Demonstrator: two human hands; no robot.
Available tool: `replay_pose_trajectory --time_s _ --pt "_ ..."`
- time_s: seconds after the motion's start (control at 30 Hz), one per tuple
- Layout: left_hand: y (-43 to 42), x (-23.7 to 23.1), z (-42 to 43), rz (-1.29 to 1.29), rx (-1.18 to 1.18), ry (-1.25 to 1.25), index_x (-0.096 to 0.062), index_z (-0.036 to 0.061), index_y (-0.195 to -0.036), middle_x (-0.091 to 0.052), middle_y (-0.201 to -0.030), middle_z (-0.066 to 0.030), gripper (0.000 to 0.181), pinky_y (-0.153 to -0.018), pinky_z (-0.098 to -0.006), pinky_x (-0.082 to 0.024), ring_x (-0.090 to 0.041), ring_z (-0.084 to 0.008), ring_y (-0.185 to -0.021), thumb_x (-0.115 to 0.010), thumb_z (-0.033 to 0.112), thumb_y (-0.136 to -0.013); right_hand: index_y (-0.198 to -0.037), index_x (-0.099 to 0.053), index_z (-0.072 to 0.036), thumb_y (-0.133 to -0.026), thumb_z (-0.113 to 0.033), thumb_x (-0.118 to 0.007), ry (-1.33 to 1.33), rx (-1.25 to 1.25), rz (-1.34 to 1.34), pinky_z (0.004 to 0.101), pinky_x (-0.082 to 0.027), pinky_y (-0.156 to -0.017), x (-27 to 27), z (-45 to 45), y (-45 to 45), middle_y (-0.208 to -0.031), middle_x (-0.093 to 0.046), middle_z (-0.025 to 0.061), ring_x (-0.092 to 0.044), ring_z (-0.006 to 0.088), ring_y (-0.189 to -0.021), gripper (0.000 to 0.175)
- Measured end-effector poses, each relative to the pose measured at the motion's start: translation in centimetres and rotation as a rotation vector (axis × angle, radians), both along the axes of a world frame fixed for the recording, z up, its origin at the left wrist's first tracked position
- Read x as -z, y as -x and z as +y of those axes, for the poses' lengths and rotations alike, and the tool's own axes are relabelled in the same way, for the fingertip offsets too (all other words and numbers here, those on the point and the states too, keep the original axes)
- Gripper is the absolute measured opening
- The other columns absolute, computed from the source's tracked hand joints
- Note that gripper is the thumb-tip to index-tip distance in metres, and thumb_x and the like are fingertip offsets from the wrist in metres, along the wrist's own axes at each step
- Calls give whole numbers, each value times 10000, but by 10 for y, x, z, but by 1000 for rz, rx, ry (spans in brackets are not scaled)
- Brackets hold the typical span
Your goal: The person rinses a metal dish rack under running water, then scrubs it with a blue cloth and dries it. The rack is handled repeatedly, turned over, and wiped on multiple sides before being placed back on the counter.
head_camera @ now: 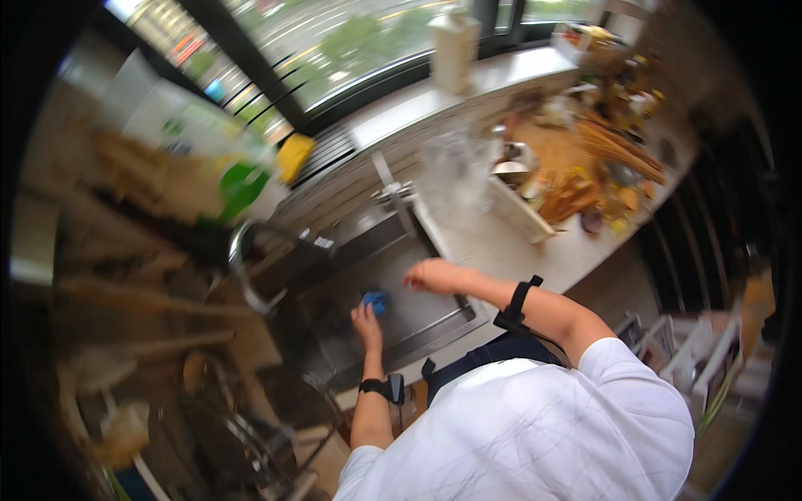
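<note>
Over the stainless steel sink (351, 332), my left hand (365, 319) grips a small blue cloth or sponge (376, 302); blur hides which it is. My right hand (432, 275) hangs above the sink's right side, apart from the blue thing. Its fingers are bent and point left, and nothing shows in them, though blur leaves their spread unclear. A curved chrome faucet (237, 250) arches in from the left, its dark spray head (322, 243) over the sink's back part.
Right of the sink, a counter (501, 244) bears a white open box (523, 210) and a wooden board (545, 144) crowded with items. A pale carton-like container (454, 53) stands on the windowsill. At the left are a large printed bag (207, 150) and a yellow object (294, 158).
</note>
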State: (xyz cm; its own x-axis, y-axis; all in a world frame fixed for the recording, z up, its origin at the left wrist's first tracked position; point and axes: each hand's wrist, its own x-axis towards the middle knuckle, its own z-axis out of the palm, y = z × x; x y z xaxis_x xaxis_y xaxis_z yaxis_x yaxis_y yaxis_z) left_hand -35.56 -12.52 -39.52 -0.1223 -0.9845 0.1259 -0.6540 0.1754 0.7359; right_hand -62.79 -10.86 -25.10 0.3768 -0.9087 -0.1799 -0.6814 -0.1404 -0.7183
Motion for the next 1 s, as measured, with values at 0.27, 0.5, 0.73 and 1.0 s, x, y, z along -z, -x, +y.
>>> replay_pose_trajectory --time_s 0.27,0.5,0.73,1.0 --pt "-36 -117 8 418 -476 40 -594 -33 -1005 -611 -965 -129 301 -808 -316 -436 -562 -209 -876 -552 262 -958 -1174 -564 -66 -798 -51 -619 506 381 -121 407 -455 -929 6 -122 -87 -1191 -552 149 -537 335 -1101 380" --pt "-48 -153 -3 567 -490 -49 -610 -30 -965 -596 -889 -52 289 -775 -275 -443 -528 -128 -813 -566 256 -958 -769 -584 -82 -803 -130 -519 759 144 337 386 -464 -798 42 -173 -78 -844 -547 109 -549 281 -838 88" --pt "-36 -167 -5 696 -480 88 -582 -29 -919 -550 -798 -1 261 -703 -270 -409 -458 -102 -732 -527 220 -977 -712 -614 -65 -790 -122 -534 634 207 280 415 -475 -786 45 -161 -82 -832 -572 126 -582 314 -812 125" --pt "-43 -150 -41 1042 -509 -159 -573 -23 -1139 -594 -1014 -46 332 -819 -312 -441 -541 -165 -917 -579 241 -938 -878 -629 -73 -806 -246 -640 591 280 76 421 -498 -743 15 -124 -107 -937 -611 147 -605 328 -893 188"
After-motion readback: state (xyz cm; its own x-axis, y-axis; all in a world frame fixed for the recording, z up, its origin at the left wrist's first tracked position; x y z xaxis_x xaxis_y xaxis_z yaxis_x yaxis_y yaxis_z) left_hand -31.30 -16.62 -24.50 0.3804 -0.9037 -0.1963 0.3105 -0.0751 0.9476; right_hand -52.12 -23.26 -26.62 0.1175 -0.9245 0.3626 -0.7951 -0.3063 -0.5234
